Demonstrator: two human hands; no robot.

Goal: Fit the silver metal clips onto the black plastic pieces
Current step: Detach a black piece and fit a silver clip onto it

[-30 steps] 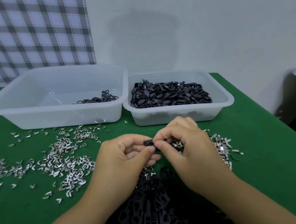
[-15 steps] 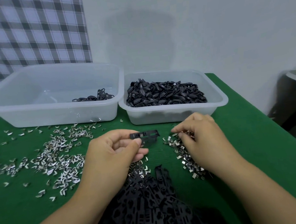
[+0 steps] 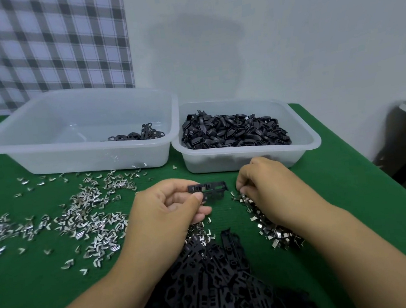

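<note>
My left hand (image 3: 167, 207) pinches a flat black plastic piece (image 3: 209, 190) between thumb and fingers, holding it level above the green table. My right hand (image 3: 272, 189) rests on a small heap of silver metal clips (image 3: 271, 226) to the right, fingertips curled down among them; whether a clip is pinched I cannot tell. More silver clips (image 3: 86, 214) lie scattered wide on the left. A pile of flat black plastic pieces (image 3: 217, 284) lies near me between my forearms.
Two translucent white tubs stand at the back: the left tub (image 3: 48, 154) holds a few black pieces, the right tub (image 3: 305, 144) is heaped with black parts. The green table (image 3: 350, 201) ends at the right, beside a dark object by the wall.
One second ago both hands met on the black piece. My right hand has since let go and dropped to the clip heap on the right; my left hand keeps the piece.
</note>
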